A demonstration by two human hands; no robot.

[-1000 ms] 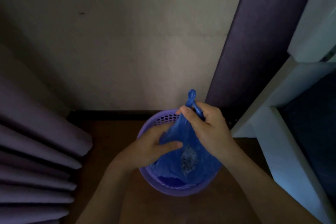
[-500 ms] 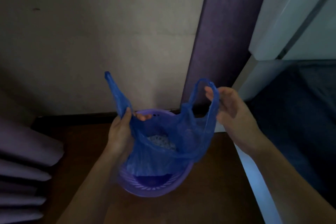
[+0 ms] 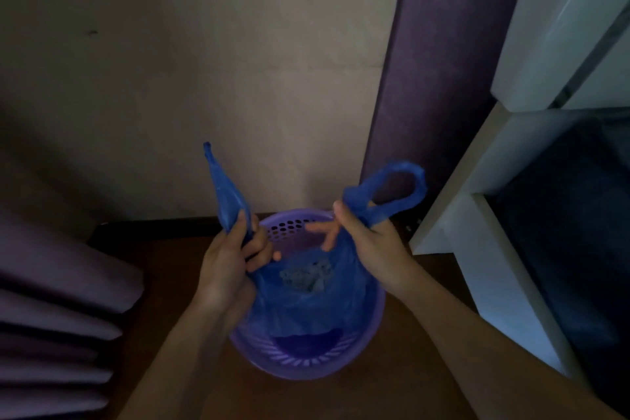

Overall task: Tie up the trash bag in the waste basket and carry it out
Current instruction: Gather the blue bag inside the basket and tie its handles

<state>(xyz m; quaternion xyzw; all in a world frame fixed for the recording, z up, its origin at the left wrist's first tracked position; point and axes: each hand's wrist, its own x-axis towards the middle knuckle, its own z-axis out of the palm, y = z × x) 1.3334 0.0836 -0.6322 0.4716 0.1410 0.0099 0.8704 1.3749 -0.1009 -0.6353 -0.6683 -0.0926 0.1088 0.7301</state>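
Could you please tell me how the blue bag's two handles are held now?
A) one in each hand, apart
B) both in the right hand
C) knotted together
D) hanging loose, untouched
A: the left hand grips the straight handle, the right hand the looped handle, unknotted.

Both forearms reach forward, hands level and apart. The left hand [image 3: 229,261] curls round the left handle [image 3: 226,194]; the right hand [image 3: 373,249] pinches the right handle [image 3: 356,196], two fingers [image 3: 317,226] stretched toward the left hand.

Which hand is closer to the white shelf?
Right. The right hand holds a bag handle on the white shelf side; the left hand grips the other handle across the basket.
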